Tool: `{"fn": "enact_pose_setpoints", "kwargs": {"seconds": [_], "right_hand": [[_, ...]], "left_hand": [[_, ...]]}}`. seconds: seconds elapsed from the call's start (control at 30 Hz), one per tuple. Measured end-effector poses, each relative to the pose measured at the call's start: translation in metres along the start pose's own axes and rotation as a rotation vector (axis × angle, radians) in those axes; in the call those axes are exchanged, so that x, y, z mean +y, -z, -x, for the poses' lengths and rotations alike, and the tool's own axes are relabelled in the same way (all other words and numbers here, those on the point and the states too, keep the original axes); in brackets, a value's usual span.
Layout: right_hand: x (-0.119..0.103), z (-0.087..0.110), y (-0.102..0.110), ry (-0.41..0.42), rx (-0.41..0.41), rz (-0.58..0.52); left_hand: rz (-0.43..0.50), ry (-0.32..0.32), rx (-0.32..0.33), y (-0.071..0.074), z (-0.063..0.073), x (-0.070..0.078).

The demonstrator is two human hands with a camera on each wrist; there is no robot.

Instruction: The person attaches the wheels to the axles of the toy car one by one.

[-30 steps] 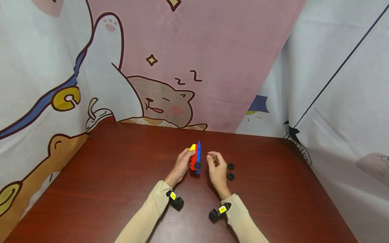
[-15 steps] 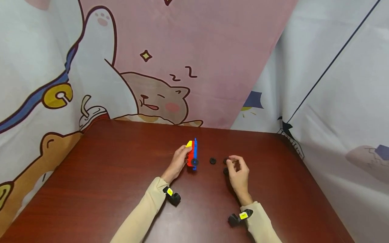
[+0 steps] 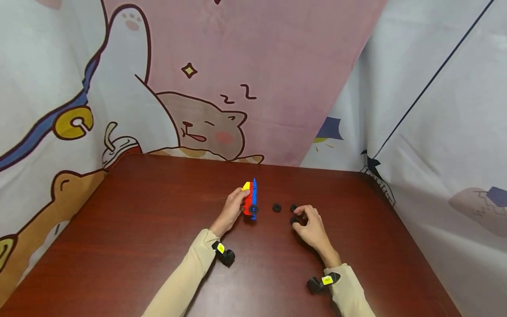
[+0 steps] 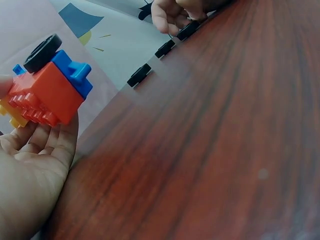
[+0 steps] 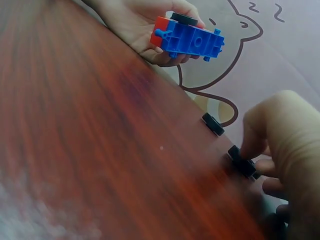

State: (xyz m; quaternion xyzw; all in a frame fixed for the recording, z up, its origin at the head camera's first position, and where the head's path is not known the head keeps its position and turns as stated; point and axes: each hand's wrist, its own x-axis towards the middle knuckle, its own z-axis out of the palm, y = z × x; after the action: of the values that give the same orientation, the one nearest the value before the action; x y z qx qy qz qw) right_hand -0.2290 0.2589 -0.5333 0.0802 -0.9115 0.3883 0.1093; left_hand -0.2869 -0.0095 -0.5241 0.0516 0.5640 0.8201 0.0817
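My left hand [image 3: 229, 212] grips a toy car [image 3: 248, 203] of red, yellow and blue building blocks, raised off the table. Its blue chassis [image 5: 192, 41] faces right. One black wheel [image 4: 43, 53] is fitted near the end closer to me. My right hand [image 3: 314, 229] has its thumb and index finger around the nearer of two close-set loose wheels [image 3: 294, 220], pinching it at the tabletop. The other of that pair, a black wheel [image 3: 293, 208], lies just beyond. A third loose wheel [image 3: 277, 207] lies between the car and the right hand.
The brown wooden table [image 3: 178, 264] reaches back to a cartoon-printed cloth [image 3: 277, 88]. White cloth [image 3: 435, 110] hangs along the right side. A black wrist camera [image 3: 225, 256] sits on the left wrist, another camera [image 3: 317, 285] on the right.
My right hand has moved right, from beside the car to the two close-set wheels, and its fingers have closed around the nearer one. One loose wheel now shows nearer the car. The left hand keeps its grip.
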Motion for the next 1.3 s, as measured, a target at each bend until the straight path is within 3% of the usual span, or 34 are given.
{"fn": "enact_pose_setpoints", "kwargs": {"seconds": [0.2, 0.43, 0.6, 0.9, 1.3], "right_hand": [[-0.001, -0.002, -0.003, 0.049, -0.002, 0.069], [-0.002, -0.001, -0.004, 0.043, 0.038, 0.009], [-0.003, 0.001, -0.004, 0.058, 0.144, -0.058], [-0.005, -0.003, -0.010, 0.200, 0.388, -0.125], [-0.022, -0.013, -0.032, 0.327, 0.439, -0.222]], "left_hand": [[0.007, -0.019, -0.005, 0.002, -0.001, 0.002], [-0.005, 0.009, 0.002, 0.001, 0.001, 0.003], [-0.011, 0.003, -0.006, 0.001, 0.002, 0.003], [-0.030, 0.001, 0.000, 0.001, 0.003, 0.001], [-0.047, -0.015, 0.012, -0.004, 0.002, 0.000]]}}
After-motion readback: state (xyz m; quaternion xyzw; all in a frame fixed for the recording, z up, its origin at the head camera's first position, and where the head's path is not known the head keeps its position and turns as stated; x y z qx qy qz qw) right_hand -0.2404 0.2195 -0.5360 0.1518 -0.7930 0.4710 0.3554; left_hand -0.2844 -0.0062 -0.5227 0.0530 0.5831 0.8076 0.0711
